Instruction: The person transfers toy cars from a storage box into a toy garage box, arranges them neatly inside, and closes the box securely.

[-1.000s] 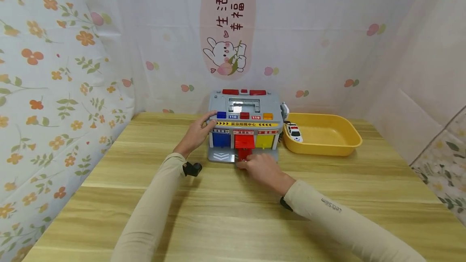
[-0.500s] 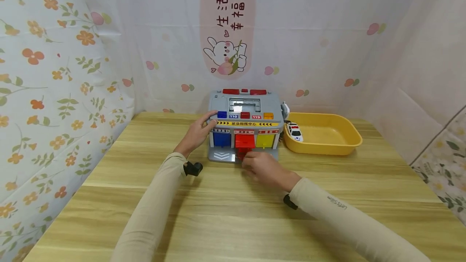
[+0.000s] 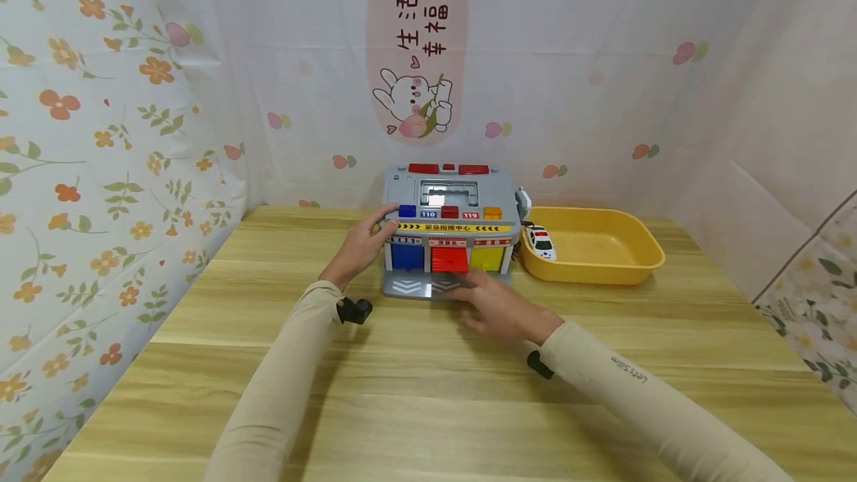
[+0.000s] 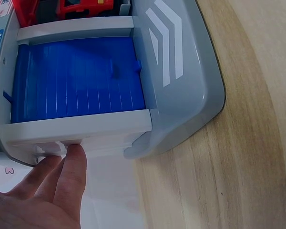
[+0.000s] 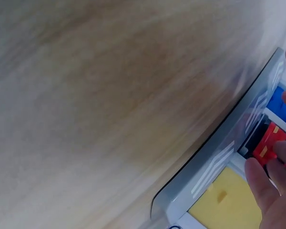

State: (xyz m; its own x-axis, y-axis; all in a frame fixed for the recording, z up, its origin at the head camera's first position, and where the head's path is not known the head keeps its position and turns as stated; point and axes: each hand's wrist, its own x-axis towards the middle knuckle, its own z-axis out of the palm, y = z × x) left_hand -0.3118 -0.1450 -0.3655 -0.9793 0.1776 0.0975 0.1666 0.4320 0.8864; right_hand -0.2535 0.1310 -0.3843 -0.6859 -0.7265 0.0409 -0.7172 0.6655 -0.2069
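A grey toy emergency station (image 3: 408,285) faces me on the table, with blue (image 3: 407,256), red (image 3: 449,259) and yellow (image 3: 485,258) doors. The red middle door is tilted outward. Behind it, a red toy vehicle (image 5: 270,142) sits in the middle bay, visible in both wrist views. My left hand (image 3: 361,244) rests against the station's left side, its fingers (image 4: 72,176) extended along the white wall. At the middle bay, my right hand (image 3: 498,306) has its fingers spread, one reaching to the red vehicle's rear. Whether that finger presses it, I cannot tell.
A yellow tray (image 3: 602,274) stands right of the station, with a white toy police car (image 3: 541,242) at its left end. A small white part (image 3: 524,204) juts from the station's right side. Patterned cloth (image 3: 301,95) hangs behind the table.
The red vehicle has gone from the front ramp into the middle bay. My right hand has let go of it and shifted slightly right. My left hand has stayed put.
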